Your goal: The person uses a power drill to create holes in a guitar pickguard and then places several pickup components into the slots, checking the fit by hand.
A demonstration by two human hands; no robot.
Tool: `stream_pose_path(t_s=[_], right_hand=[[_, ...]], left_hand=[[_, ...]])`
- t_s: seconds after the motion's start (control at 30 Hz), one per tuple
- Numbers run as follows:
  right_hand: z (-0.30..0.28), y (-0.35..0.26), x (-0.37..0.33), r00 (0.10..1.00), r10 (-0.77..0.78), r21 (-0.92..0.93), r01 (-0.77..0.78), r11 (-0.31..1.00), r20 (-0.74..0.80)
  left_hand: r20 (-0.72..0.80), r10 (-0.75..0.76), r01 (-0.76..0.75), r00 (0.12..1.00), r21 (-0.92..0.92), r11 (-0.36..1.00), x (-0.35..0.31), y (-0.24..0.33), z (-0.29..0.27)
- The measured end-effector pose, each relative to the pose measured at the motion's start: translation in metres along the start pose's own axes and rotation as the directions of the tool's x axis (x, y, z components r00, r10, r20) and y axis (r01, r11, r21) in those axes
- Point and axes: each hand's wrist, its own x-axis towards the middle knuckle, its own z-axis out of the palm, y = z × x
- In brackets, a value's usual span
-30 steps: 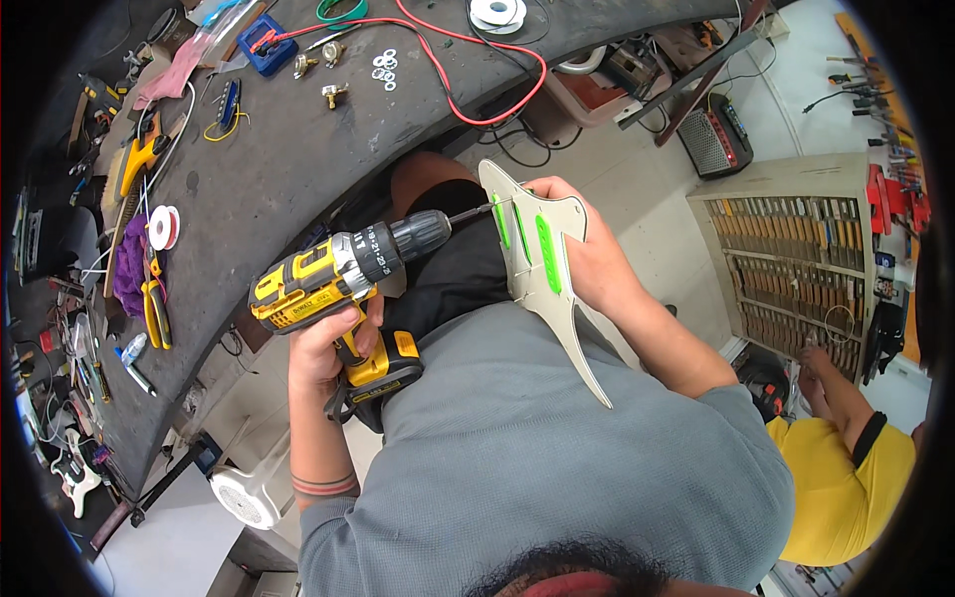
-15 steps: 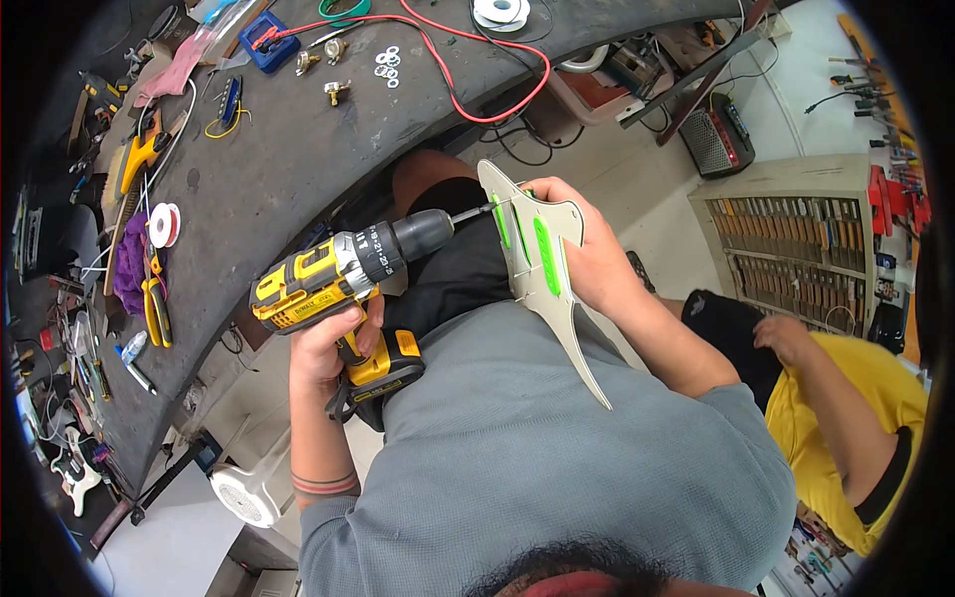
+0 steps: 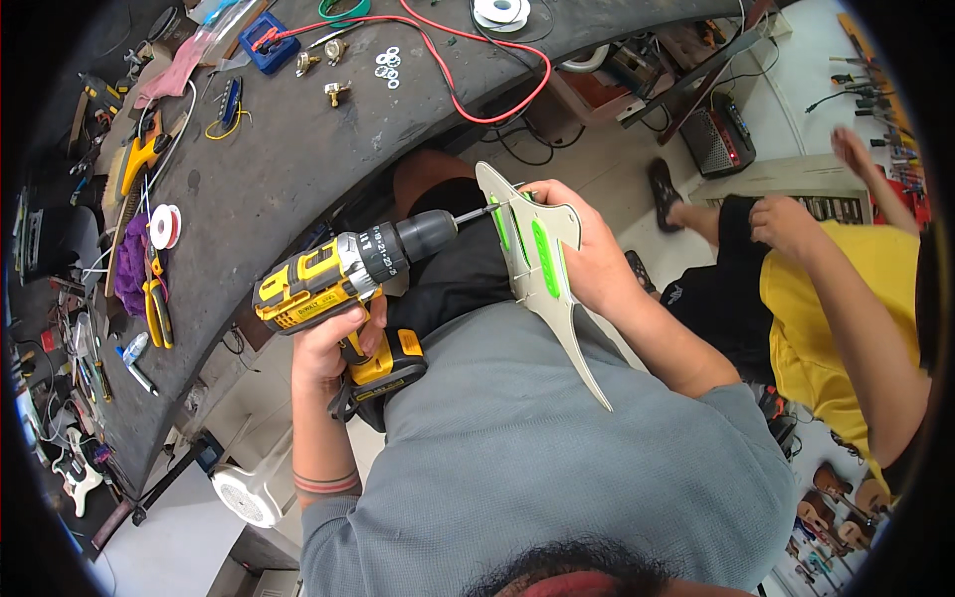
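Observation:
My left hand (image 3: 331,343) wraps round the handle of a yellow and black cordless drill (image 3: 316,281), which points to the right. Its long thin bit (image 3: 473,214) reaches the upper edge area of an off-white guitar pickguard (image 3: 553,310). At the bit's tip sits a bright green pickup (image 3: 500,227); a second green pickup (image 3: 546,261) lies beside it in the plate. My right hand (image 3: 589,244) grips the pickguard from its right side, the fingers partly hidden behind it. The plate is held tilted above my lap, its narrow tail pointing toward me.
A dark workbench (image 3: 328,159) curves along the left and far side. On it lie metal potentiometers (image 3: 336,93), washers (image 3: 388,70), red cable (image 3: 542,70), wire spools (image 3: 164,226) and yellow-handled pliers (image 3: 156,310). A person in a yellow shirt (image 3: 826,298) is close on my right.
My hands, the drill and the pickguard have barely shifted. The person on the right has moved farther into view, with a leg and a raised hand showing near the cabinet.

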Motion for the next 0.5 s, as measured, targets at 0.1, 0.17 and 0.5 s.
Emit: stream_pose_path(t_s=[0.1,0.17,0.5], right_hand=[[-0.0028,0.0019,0.0000,0.997,0.053,0.026,-0.054,0.998,0.048],[0.0020,0.0026,-0.0007,1.000,-0.009,0.067,0.009,0.998,-0.011],[0.0042,0.0021,-0.0020,0.999,0.016,0.104,-0.013,0.994,-0.028]], left_hand=[[-0.004,0.001,-0.001,1.000,0.011,1.000,0.0009,0.0004,0.0014],[-0.012,0.002,-0.001,1.000,0.020,1.000,0.0014,0.0005,0.0022],[-0.050,0.028,-0.023,0.998,0.095,0.995,0.0045,-0.0026,0.0056]])
